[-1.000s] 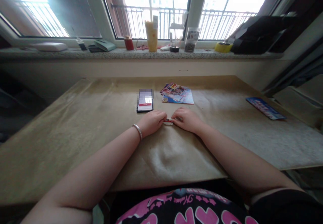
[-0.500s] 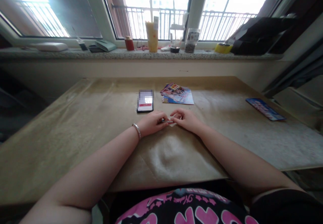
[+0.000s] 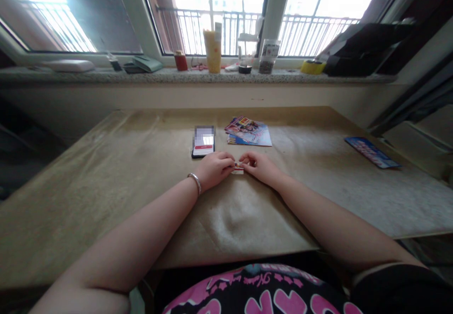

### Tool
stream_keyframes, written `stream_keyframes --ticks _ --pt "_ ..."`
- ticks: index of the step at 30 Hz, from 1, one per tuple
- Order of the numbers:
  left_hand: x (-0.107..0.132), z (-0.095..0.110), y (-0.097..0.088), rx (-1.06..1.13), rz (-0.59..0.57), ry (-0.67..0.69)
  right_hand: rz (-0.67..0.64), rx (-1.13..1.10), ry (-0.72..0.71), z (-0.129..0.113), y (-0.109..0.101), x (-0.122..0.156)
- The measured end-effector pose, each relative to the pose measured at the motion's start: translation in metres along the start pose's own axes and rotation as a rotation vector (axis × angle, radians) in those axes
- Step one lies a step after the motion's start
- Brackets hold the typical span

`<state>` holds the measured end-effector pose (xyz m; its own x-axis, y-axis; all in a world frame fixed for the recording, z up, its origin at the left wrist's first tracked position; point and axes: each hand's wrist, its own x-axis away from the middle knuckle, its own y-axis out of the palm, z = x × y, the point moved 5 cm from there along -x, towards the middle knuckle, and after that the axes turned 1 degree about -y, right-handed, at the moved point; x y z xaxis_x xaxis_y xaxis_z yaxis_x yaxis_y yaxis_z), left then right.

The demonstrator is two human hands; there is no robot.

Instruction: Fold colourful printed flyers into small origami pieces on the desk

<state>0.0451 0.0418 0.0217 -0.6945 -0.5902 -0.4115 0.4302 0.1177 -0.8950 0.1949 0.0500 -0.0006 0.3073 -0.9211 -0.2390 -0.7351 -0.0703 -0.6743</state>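
Looks like the small red-and-white papery strip (image 3: 238, 169) sits flatter now, so probably easier to work, left hand (image 3: 216, 168) pinching it, half-curled right hand's (image 3: 261, 166) hold unclear.

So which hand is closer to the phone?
Left. The left hand is on the near side of the phone, by its near right corner. The right hand is farther off to the right, across the small printed piece.
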Motion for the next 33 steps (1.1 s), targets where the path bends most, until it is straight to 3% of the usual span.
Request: stream_keyframes --ticks 9,19,25,33 --pt "0.000 0.003 0.002 -0.200 -0.046 0.042 0.025 0.182 -0.110 -0.007 -0.002 0.001" --pt "0.003 0.009 0.002 -0.183 -0.107 0.137 -0.060 0.309 -0.369 -0.016 -0.004 0.006" --pt "0.004 0.009 0.002 -0.119 -0.083 0.113 -0.141 0.402 -0.407 -0.022 -0.008 0.011" --pt "0.003 0.006 0.004 -0.108 -0.139 0.054 -0.140 0.631 -0.404 -0.030 -0.005 0.010"
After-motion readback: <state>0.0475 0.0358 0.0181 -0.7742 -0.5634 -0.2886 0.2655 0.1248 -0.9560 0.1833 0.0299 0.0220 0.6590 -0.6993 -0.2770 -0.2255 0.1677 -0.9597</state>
